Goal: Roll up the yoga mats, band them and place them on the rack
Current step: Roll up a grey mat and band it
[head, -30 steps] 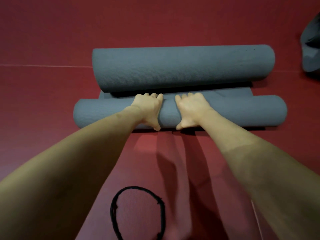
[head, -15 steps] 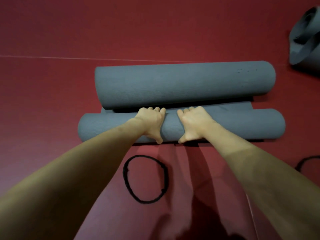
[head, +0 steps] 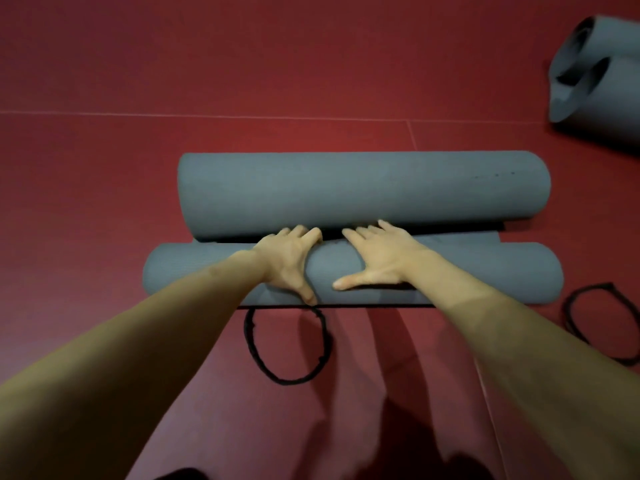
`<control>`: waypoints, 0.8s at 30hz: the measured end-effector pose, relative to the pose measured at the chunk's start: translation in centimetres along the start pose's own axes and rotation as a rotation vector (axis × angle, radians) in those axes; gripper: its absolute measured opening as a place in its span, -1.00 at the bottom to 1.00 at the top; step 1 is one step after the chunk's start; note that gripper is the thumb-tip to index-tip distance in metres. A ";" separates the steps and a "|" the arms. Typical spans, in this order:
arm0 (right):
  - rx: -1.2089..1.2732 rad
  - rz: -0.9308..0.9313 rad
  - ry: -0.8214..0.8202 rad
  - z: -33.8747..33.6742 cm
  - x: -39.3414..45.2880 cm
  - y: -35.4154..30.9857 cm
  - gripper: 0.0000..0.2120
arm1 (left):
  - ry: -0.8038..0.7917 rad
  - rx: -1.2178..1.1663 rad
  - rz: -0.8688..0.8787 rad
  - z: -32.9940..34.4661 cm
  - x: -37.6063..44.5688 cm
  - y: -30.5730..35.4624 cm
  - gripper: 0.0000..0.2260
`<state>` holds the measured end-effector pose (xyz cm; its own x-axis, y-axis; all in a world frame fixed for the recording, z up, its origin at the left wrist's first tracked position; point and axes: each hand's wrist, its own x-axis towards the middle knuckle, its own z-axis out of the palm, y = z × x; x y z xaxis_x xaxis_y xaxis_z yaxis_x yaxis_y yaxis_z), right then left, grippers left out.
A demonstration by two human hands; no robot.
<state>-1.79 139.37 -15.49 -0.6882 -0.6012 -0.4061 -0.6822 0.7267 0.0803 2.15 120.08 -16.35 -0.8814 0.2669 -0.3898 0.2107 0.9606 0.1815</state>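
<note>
A grey yoga mat lies on the red floor as two rolls. The near roll (head: 467, 271) is thinner, the far roll (head: 363, 188) is thicker, and a short flat strip (head: 485, 239) joins them. My left hand (head: 289, 261) wraps the middle of the near roll, with its fingers over the top and its thumb down the front. My right hand (head: 377, 258) presses flat on the same roll beside it, fingers straight and thumb spread. A black band (head: 250, 341) lies on the floor just in front of the near roll.
A second black band (head: 568, 317) lies at the right, near the end of the near roll. More rolled grey mats (head: 609, 105) sit at the far right corner. Red floor with thin seams surrounds everything.
The near roll has moved closer to the far roll and the flat strip between them has shortened. My right hand has flattened out on it. The bands have come further into view.
</note>
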 end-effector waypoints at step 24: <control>-0.036 0.170 0.194 -0.2 6.0 0.9 0.28 | 0.392 -0.156 -0.237 -3.3 6.8 -3.0 -0.49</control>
<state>-6.58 136.37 -17.65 -0.8256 -0.5266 -0.2024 -0.5589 0.8125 0.1658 -5.82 118.79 -16.58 -0.9967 -0.0364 -0.0725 -0.0550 0.9602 0.2738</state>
